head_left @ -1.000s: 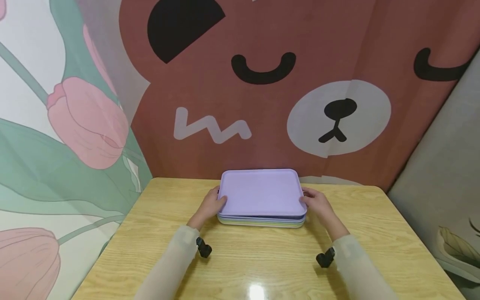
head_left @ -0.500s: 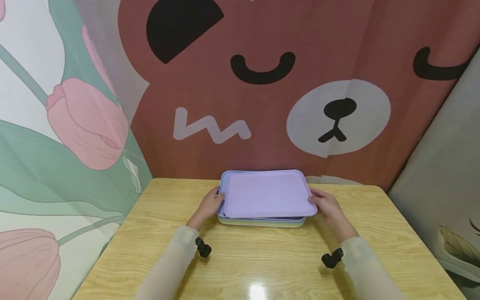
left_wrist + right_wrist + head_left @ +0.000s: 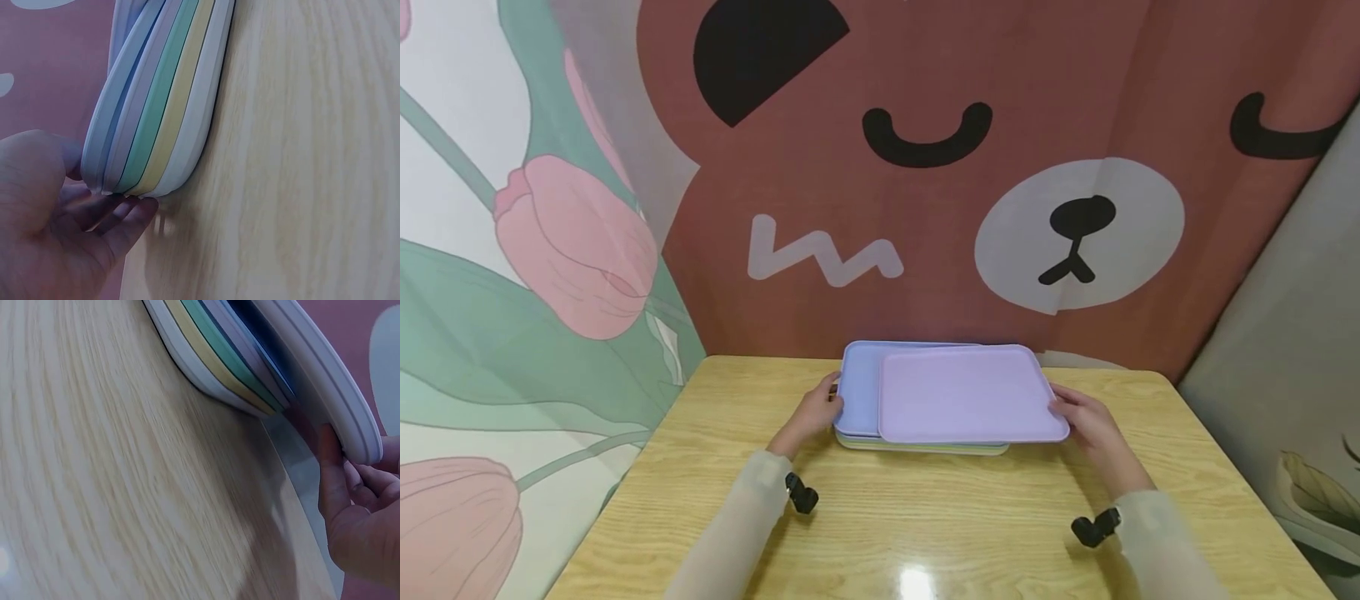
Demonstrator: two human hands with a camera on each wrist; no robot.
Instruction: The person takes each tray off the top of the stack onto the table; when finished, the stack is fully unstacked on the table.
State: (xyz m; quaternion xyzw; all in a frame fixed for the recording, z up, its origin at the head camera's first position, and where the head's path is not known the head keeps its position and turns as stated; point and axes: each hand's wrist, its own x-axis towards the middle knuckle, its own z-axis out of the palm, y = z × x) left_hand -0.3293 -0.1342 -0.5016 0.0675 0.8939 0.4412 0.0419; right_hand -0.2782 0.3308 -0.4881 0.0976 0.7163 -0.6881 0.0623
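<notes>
A light purple tray sits shifted to the right over a stack of trays, its right end sticking out past them. My right hand pinches that end; in the right wrist view the fingers grip its rounded corner, tilted up off the stack. Topmost in the stack is a blue tray, its left part uncovered. My left hand holds the stack's left end, thumb at the blue tray's rim. In the left wrist view its fingertips touch the edges of the purple, green, yellow and white trays below.
The stack rests at the far side of a wooden table. Directly behind hangs a brown curtain with a bear print, and a tulip-print curtain is at the left. Each wrist wears a small black camera.
My right hand has drawn the light purple tray to the right, uncovering the left part of the blue tray. The left hand has stayed at the stack's left end.
</notes>
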